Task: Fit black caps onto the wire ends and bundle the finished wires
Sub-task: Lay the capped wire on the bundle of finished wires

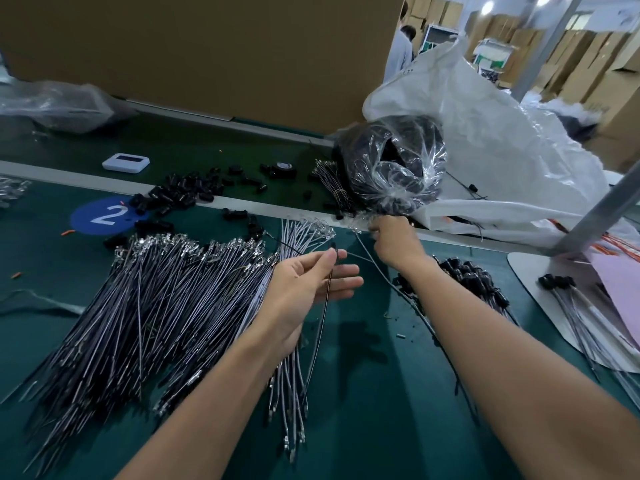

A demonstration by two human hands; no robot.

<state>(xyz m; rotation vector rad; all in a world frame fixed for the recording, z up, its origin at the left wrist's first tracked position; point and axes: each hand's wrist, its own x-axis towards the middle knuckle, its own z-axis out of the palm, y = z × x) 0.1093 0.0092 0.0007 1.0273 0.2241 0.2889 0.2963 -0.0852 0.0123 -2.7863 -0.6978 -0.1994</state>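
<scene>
A big heap of dark wires (149, 306) with metal terminals lies on the green table, left of centre. My left hand (311, 282) hovers beside it, thumb and forefinger pinching one thin black wire (323, 306) that hangs down. My right hand (394, 240) reaches further back, fingers closed around a grey wire (374, 263) near the clear bag of black caps (391, 168). Loose black caps (187, 194) are scattered along the table's far strip. Capped wires (464, 271) lie under my right forearm.
A white plastic sack (502, 143) fills the back right, with a metal post (595, 216) in front of it. More capped wires (581, 306) rest on a white board at right. A white device (125, 163), a blue "2" sticker (104, 216) and a cardboard wall (207, 46) stand behind.
</scene>
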